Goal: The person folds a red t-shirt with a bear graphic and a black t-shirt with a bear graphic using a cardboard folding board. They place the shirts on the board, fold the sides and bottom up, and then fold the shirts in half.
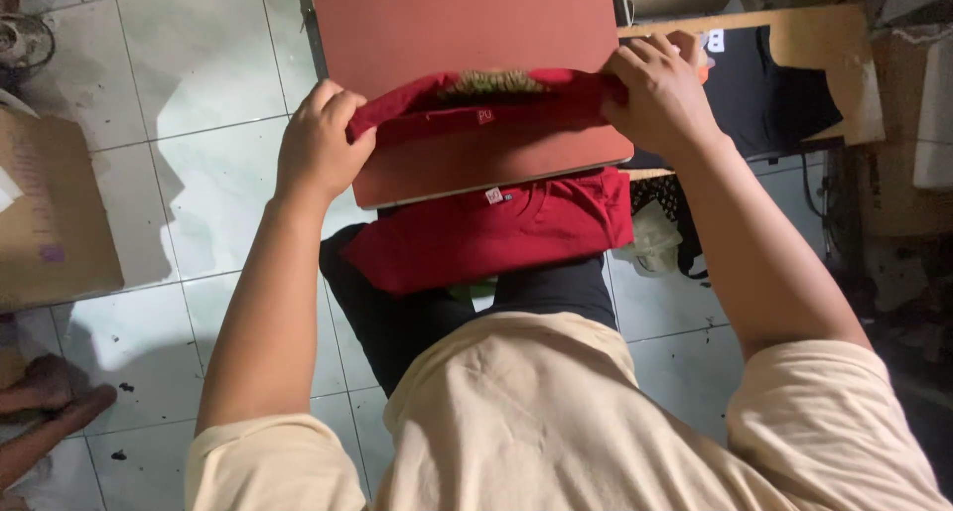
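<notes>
A black garment (774, 94) lies on a wooden board (844, 45) off the right edge of the reddish-brown platen (467, 20), just behind the right hand (660, 94). Below the platen's near edge, a folded dark red shirt (496, 233) rests on the person's lap, over black trousers (397, 322); a pale crumpled bag (655, 243) sits on the floor beside it. A piece of cardboard (50, 213) lies at the left, and someone else's bare foot (50, 397) shows near the lower left corner.

The floor is pale grey tile (199, 84), glossy, with dark specks and grout lines; the right side of the room is dim and cluttered.

A dark red shirt (486, 109) is stretched across the near edge of the platen, its neck opening facing up with a small pale label at the collar. The left hand (318, 144) pinches its left end, fingers curled shut on the cloth; the right hand grips the right end, fingers pressed down together over the fabric at the platen's right edge.
</notes>
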